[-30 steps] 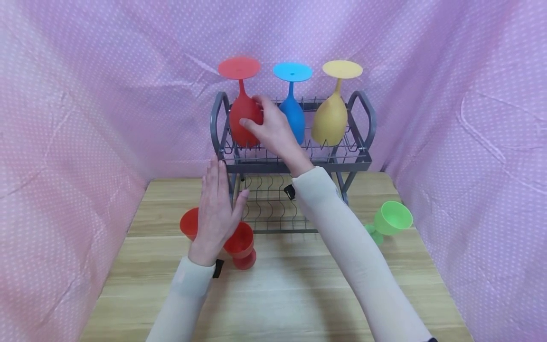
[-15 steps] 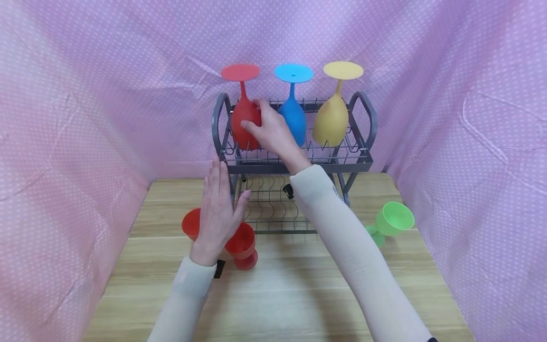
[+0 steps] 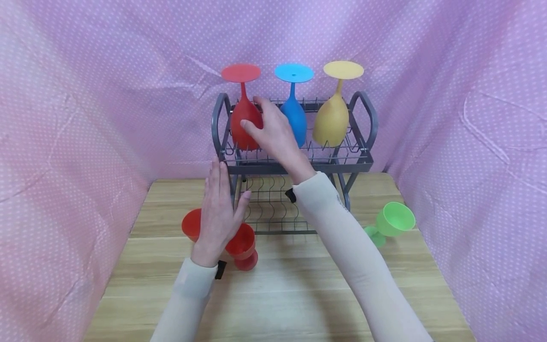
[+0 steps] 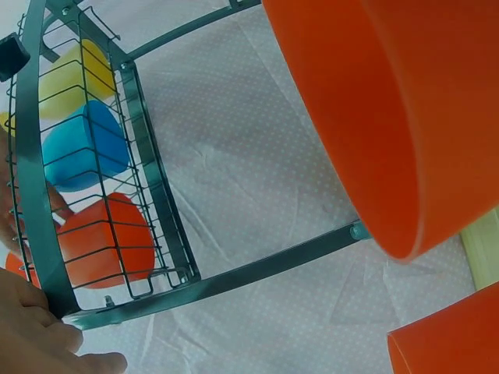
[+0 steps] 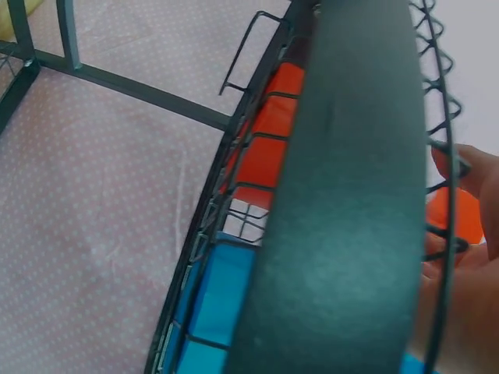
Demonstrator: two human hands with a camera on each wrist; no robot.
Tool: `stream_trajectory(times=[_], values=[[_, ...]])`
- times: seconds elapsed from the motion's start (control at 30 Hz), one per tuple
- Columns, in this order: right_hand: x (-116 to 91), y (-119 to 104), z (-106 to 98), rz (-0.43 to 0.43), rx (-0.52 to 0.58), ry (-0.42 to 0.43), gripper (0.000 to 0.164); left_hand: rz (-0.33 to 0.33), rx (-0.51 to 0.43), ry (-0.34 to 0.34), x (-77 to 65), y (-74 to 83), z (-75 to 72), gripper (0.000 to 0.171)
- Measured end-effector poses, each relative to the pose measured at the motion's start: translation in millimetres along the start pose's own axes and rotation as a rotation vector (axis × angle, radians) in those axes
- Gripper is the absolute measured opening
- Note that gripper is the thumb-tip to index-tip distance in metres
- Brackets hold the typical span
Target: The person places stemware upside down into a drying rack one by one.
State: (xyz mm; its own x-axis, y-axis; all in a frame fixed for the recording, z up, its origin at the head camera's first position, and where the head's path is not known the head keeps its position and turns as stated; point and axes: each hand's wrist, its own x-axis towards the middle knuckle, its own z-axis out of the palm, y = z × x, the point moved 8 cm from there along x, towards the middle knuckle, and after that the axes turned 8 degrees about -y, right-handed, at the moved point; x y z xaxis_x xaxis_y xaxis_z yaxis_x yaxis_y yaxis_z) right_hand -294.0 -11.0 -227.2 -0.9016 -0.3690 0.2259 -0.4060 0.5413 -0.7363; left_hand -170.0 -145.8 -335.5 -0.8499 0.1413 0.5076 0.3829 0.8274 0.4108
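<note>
On the rack's upper tier, a red plastic wine glass (image 3: 244, 128) stands upside down at the left end, its round foot on top. My right hand (image 3: 275, 130) holds its bowl from the right, thumb in front and fingers at the far side. My left hand (image 3: 217, 209) lies with fingers straight against the front left corner of the grey dish rack (image 3: 299, 168). In the left wrist view, the left fingers (image 4: 54, 335) touch the rack's frame. The right wrist view shows the right hand (image 5: 472, 234) partly hidden behind a rack bar.
Blue (image 3: 293, 121) and yellow (image 3: 331, 121) wine glasses also stand inverted on the upper tier. Two red goblets (image 3: 191, 223) (image 3: 241, 242) flank the left hand on the wooden table (image 3: 278, 294). A green goblet (image 3: 393, 219) stands right of the rack. Pink dotted cloth hangs around.
The red wine glass has settled slightly lower and more upright on the rack. My right hand has shifted slightly right. The left hand stays at the rack's corner.
</note>
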Motion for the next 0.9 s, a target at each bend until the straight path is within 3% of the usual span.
stream_trajectory(times=[0.5,0.9], values=[[-44,-11,-20,-0.307,0.129,0.206,0.057,0.011,-0.006,0.013,0.2,-0.7,0.4,0.086],[-83,2,-29,-0.385,0.267,0.248,0.050,0.011,-0.017,0.029,0.2,-1.7,-1.3,0.084]])
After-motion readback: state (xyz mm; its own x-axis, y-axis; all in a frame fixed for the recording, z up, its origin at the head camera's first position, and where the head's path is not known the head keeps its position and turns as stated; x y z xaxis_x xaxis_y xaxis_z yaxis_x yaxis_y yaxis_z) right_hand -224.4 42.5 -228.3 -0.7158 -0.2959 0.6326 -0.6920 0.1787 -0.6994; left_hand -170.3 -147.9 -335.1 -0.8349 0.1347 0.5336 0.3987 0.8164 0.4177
